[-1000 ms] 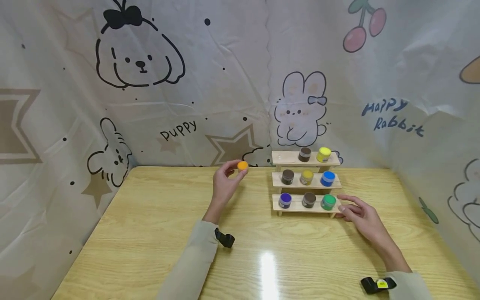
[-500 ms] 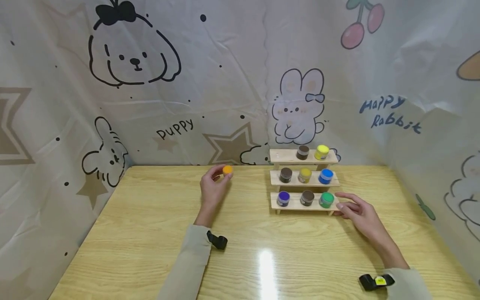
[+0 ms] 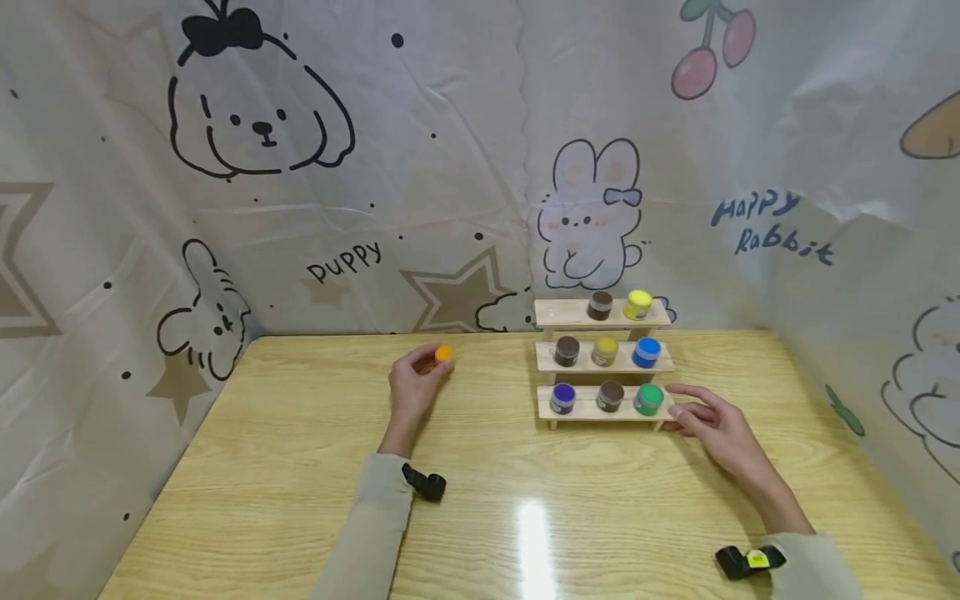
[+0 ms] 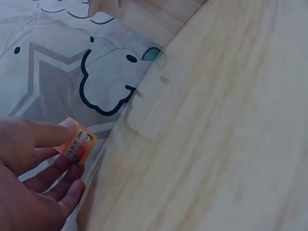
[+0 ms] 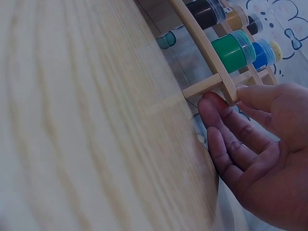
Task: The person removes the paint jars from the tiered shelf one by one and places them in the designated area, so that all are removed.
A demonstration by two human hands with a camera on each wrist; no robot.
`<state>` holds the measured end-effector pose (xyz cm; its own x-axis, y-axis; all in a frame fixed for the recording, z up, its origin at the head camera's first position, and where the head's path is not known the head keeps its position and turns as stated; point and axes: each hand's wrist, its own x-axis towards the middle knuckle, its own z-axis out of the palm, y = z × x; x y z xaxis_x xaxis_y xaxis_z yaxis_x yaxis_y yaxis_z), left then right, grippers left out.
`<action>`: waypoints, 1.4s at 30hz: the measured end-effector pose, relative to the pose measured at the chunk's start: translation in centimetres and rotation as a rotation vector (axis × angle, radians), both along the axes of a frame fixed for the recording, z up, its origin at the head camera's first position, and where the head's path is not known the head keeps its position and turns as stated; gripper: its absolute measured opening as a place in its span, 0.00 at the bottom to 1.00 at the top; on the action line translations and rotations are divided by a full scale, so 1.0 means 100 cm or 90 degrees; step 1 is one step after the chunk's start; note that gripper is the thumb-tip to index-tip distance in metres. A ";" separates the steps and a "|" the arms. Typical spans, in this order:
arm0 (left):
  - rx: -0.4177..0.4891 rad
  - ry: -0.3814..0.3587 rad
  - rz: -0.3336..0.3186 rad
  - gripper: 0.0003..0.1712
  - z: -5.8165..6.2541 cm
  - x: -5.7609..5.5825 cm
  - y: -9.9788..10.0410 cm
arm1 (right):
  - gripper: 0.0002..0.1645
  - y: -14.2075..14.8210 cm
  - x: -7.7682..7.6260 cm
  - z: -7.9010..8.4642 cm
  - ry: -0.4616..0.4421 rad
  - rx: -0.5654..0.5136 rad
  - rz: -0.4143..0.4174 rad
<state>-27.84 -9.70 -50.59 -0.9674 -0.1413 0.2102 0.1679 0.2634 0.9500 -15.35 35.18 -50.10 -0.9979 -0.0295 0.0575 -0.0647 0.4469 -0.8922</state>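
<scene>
My left hand (image 3: 414, 390) pinches a small orange paint jar (image 3: 444, 353) between thumb and fingers, left of the rack near the table's back edge. In the left wrist view the jar's printed label (image 4: 77, 145) faces the camera. My right hand (image 3: 716, 433) holds the right end of the bottom tier of a three-tier wooden rack (image 3: 551, 313). Seen from the right wrist, the thumb (image 5: 257, 96) lies at the board's end, with the fingertips beneath it. A green paint jar (image 3: 649, 400) stands on that tier, closest to this hand.
Along the bottom tier are purple (image 3: 563, 399) and brown (image 3: 611, 397) jars too. The middle tier bears brown, dark yellow and blue (image 3: 647, 352) jars. A brown and a bright yellow jar (image 3: 637, 305) stand on top, right of a bare spot. A printed cloth (image 3: 450, 167) backs the table.
My left hand has moved left, away from the rack, and slightly lower with the orange jar. My right hand stays at the rack's end. The head view shifts slightly.
</scene>
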 end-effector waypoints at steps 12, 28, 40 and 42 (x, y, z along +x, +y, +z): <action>-0.054 -0.034 0.000 0.20 -0.003 -0.004 -0.007 | 0.29 -0.002 0.000 -0.001 0.004 -0.019 -0.001; -0.016 -0.029 -0.019 0.24 0.002 -0.001 -0.005 | 0.31 -0.003 0.001 0.000 -0.008 -0.016 -0.012; 0.086 0.055 0.017 0.17 0.022 0.007 0.000 | 0.30 -0.003 0.001 0.002 0.000 -0.014 -0.004; 0.092 0.068 0.014 0.16 0.026 0.009 0.001 | 0.29 -0.002 0.000 0.003 0.001 -0.010 -0.004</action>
